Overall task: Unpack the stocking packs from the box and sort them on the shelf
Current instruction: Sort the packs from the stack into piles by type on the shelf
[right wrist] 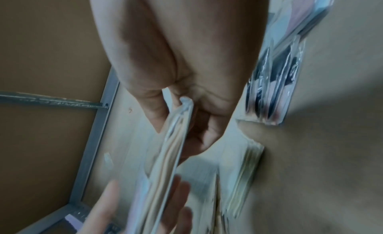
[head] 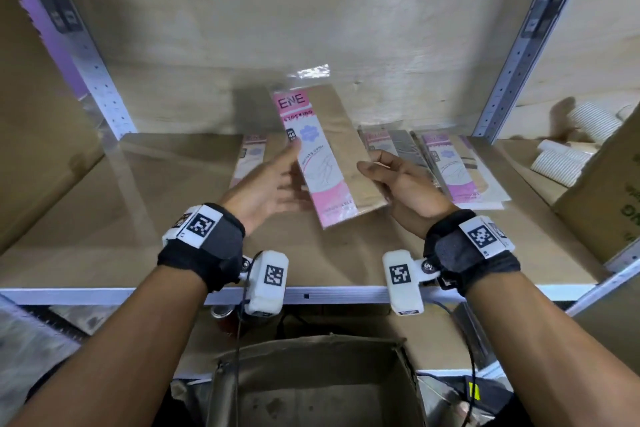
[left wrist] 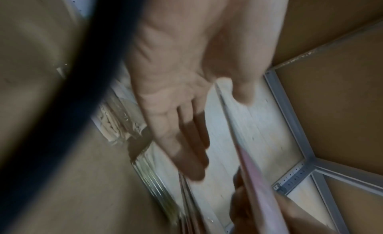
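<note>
A stocking pack (head: 322,156) with a pink-and-white label and a tan stocking is held up, tilted, above the shelf board (head: 156,218). My right hand (head: 375,177) pinches its lower right edge between thumb and fingers; the right wrist view shows the pack (right wrist: 165,164) edge-on in that grip. My left hand (head: 291,166) straddles the pack's left side, thumb in front. Its straight fingers (left wrist: 186,139) sit slightly apart from the pack (left wrist: 254,172). Three piles of packs lie on the shelf behind: left (head: 251,156), middle (head: 394,146), right (head: 464,173). The open cardboard box (head: 311,354) stands below, its inside dim.
Perforated metal uprights (head: 104,80) (head: 512,62) frame the bay. A printed carton (head: 609,191) and white ribbed rolls (head: 561,159) occupy the shelf's right end. Cardboard (head: 34,156) leans at the left. A red can (head: 223,315) shows under the shelf edge.
</note>
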Tool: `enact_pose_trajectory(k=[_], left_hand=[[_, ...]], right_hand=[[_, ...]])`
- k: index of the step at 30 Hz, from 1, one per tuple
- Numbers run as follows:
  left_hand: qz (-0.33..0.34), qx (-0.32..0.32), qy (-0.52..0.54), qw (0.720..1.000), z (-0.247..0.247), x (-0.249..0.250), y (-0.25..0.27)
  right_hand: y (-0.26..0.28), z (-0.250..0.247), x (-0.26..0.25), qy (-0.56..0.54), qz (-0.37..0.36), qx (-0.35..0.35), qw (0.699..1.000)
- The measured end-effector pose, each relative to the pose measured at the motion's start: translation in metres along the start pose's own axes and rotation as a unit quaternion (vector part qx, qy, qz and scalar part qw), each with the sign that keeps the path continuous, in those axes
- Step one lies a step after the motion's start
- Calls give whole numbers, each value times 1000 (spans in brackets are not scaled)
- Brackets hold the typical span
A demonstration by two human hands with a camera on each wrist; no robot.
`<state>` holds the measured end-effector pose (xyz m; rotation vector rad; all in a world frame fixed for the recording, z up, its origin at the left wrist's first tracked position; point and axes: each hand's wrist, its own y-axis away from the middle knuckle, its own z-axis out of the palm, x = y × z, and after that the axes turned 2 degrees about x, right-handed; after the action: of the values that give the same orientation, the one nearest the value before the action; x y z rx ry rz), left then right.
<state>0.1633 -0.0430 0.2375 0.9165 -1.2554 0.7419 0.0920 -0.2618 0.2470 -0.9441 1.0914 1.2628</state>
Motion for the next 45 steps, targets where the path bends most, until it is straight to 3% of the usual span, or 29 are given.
enact_pose_trajectory(k=[3, 6, 9, 12, 19, 27, 33, 41, 45], left_hand=[[22, -86, -58, 994, 9, -7, 7], [30, -77, -79, 993, 5, -11, 13], [4, -71, -110, 991, -2, -14, 17], [-16, -28, -129, 991, -10, -15, 17], [2, 97, -65, 993, -52, 3, 11], [5, 210, -70, 975, -92, 6, -7], [-35, 244, -96, 964, -108, -2, -18], [-79, 264, -128, 953, -110, -8, -20], [-91, 258, -156, 949, -109, -9, -22]], right_hand=[[-1, 9, 7, -6, -16, 16, 1000], [-3, 9, 14, 31, 11, 12, 999], [1, 3, 15, 112, 81, -48, 989], [3, 3, 16, 149, 109, -65, 981], [-26, 41, 9, 174, 72, 41, 981], [-89, 90, 16, 290, 53, 68, 953], [-104, 102, 27, 412, 50, 60, 908], [-106, 109, 36, 468, 46, 44, 881], [-108, 109, 38, 466, 58, 17, 883]])
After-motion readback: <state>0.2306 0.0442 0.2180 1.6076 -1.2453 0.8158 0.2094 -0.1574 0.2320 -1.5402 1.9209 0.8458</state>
